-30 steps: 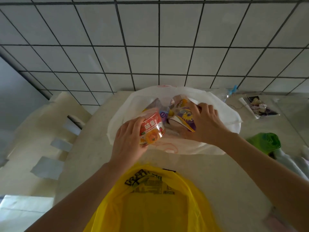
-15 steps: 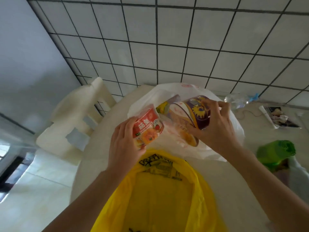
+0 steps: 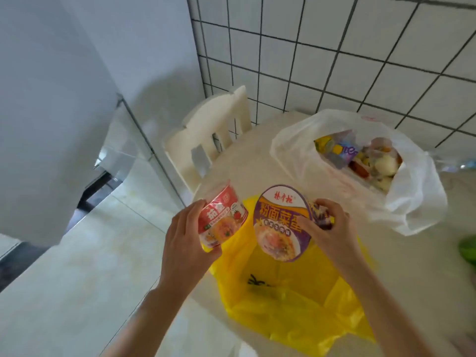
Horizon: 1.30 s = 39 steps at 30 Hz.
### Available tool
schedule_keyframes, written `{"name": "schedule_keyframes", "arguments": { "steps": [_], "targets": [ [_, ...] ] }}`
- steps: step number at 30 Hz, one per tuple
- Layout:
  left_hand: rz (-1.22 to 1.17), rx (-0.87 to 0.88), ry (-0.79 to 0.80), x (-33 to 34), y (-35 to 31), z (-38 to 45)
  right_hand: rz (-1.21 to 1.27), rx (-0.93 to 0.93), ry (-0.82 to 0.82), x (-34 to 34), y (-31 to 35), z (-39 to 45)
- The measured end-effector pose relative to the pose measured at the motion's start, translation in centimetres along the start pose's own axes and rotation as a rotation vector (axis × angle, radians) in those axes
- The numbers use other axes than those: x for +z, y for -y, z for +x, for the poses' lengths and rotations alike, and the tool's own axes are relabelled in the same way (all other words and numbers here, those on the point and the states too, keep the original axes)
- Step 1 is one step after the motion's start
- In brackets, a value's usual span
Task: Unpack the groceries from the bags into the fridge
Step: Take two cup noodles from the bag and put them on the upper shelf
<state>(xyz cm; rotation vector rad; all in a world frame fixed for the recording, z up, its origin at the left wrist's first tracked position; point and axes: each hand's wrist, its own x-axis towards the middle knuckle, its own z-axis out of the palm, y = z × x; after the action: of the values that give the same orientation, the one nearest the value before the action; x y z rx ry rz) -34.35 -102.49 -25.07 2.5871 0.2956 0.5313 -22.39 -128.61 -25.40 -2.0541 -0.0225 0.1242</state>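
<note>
head view looks down on a pale table (image 3: 257,155) pushed against a white tiled wall (image 3: 334,60), and the yellow bag (image 3: 288,300) lying at the table's near edge serves as the landmark here. the left hand (image 3: 185,243) grips a red noodle cup (image 3: 221,217) just over the yellow bag's left rim, fingers wrapped round the cup's side and thumb across its front, the cup tilted with its lid end away from the person. the right hand (image 3: 327,228) clamps a purple noodle bowl (image 3: 280,222) above the yellow bag's far rim, thumb pressed on the printed lid and fingers curled behind the edge, the lid turned toward the camera. the cup and bowl are held side by side in the air, close together but not clearly touching (the gap between them shows yellow plastic).

beyond the yellow bag and to its right, a white bag (image 3: 386,191) sits open on the table, with several wrapped packets (image 3: 360,158) visible inside its mouth; what each one is cannot be made out. to the right of the yellow bag, at the frame edge, a bit of something green (image 3: 467,249) shows. beyond the yellow bag to the left, a cream chair (image 3: 206,140) stands tucked at the table's corner. left of the yellow bag lies pale tiled floor (image 3: 90,253), and past that a tall grey-white surface (image 3: 51,99) fills the far left.
</note>
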Motion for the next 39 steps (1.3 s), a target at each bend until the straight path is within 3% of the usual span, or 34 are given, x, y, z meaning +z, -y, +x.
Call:
{"name": "schedule_keyframes", "arguments": {
  "steps": [8,18,24,32,39],
  "targets": [
    [0.036,-0.14,-0.106,-7.9,6.3,-13.4,0.267,0.204,0.187,8.9,1.5,-11.7],
    [0.141,-0.383,-0.204,-17.7,14.5,-31.2,0.286,0.288,0.52,20.5,5.3,-26.2],
    [0.163,-0.555,-0.301,-21.8,17.4,-40.1,0.254,0.486,0.747,25.9,7.2,-33.1],
    [0.151,-0.76,-0.397,-25.1,20.7,-44.9,0.194,0.514,0.946,32.4,11.8,-37.6],
    [0.177,-0.746,-0.416,-28.4,28.2,-42.2,0.165,0.5,0.986,40.3,16.0,-36.4]
  ]
}}
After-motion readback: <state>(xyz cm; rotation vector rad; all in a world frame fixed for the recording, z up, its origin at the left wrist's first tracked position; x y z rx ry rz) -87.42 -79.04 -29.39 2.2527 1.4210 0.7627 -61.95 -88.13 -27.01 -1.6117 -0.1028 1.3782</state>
